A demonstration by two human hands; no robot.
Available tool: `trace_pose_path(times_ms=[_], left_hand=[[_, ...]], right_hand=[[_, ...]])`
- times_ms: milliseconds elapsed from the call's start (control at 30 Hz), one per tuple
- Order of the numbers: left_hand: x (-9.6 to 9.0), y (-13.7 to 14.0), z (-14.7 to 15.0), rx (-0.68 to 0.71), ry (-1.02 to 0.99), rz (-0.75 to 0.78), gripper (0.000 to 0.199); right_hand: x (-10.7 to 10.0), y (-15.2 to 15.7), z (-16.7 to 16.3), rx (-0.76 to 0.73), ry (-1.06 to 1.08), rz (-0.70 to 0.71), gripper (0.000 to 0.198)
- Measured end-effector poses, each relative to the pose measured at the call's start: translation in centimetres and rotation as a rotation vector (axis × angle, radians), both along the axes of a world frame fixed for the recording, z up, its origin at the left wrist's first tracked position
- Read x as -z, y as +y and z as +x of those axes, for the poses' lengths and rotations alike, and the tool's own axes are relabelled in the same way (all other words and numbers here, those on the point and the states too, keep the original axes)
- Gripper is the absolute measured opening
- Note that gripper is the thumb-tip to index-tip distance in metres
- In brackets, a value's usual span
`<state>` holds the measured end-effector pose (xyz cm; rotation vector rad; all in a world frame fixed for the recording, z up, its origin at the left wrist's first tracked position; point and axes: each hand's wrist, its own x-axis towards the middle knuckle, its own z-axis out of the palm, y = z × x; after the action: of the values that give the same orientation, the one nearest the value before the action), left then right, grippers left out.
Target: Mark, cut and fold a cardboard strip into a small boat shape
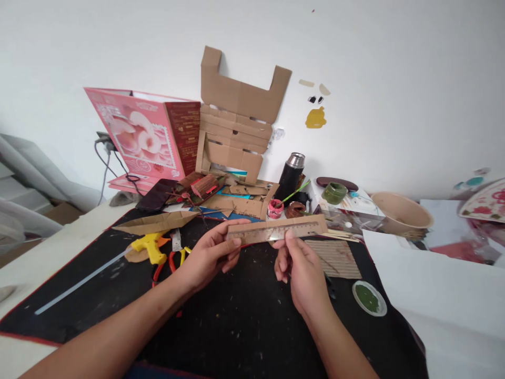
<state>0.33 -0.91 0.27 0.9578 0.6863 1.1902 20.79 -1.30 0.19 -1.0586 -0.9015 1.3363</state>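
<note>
A clear ruler [268,232] lies flat against a narrow brown cardboard strip [324,224], both raised in front of me above the black mat. My left hand [213,250] grips their left end, thumb in front and fingers behind. Towards the right part, my right hand [305,266] pinches the ruler and strip with its thumb on the ruler's face. The strip sticks out past the ruler on the right. Beyond my left wrist lie a yellow glue gun [152,248] with a long glue stick and red-handled pliers [158,268].
A black mat [236,326] covers the table. Corrugated cardboard [335,258] and a lid with green paint [369,298] lie on the right. Behind are paint jars [275,209], a black thermos [290,176], cardboard scraps [246,202], a pink box [142,134] and a bowl [402,213].
</note>
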Motion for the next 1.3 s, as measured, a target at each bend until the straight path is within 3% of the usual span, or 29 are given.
trace_pose_path(times_ms=[267, 433, 567, 667, 767, 833, 1067, 1300], left_hand=[[0.4, 0.1, -0.2, -0.007, 0.089, 0.063, 0.049], [-0.1, 0.3, -1.3, 0.003, 0.309, 0.114, 0.046], [-1.5, 0.9, -2.5, -0.032, 0.578, 0.170, 0.046], [-1.8, 1.2, -2.9, 0.113, 0.633, 0.161, 0.047], [-1.4, 1.0, -2.7, 0.348, 0.649, 0.105, 0.053], [-1.1, 0.7, -2.5, 0.406, 0.653, 0.071, 0.056], [-0.5, 0.6, -2.3, 0.382, 0.537, -0.026, 0.061], [-0.8, 1.1, -2.3, 0.240, 0.296, -0.140, 0.057]], right_hand=[[0.3, 0.0, 0.0, -0.005, -0.033, 0.004, 0.073], [0.6, 0.5, 0.2, 0.009, -0.051, 0.020, 0.070], [1.0, 0.6, 0.2, -0.102, -0.108, -0.012, 0.073], [1.4, 0.5, 0.1, -0.237, -0.174, -0.020, 0.075], [1.8, 0.5, -0.1, -0.307, -0.201, -0.024, 0.074], [2.0, 0.5, -0.2, -0.315, -0.190, -0.026, 0.071], [2.0, 0.8, -0.1, -0.243, -0.106, -0.026, 0.068], [1.7, 1.4, 0.5, -0.108, 0.020, -0.075, 0.061]])
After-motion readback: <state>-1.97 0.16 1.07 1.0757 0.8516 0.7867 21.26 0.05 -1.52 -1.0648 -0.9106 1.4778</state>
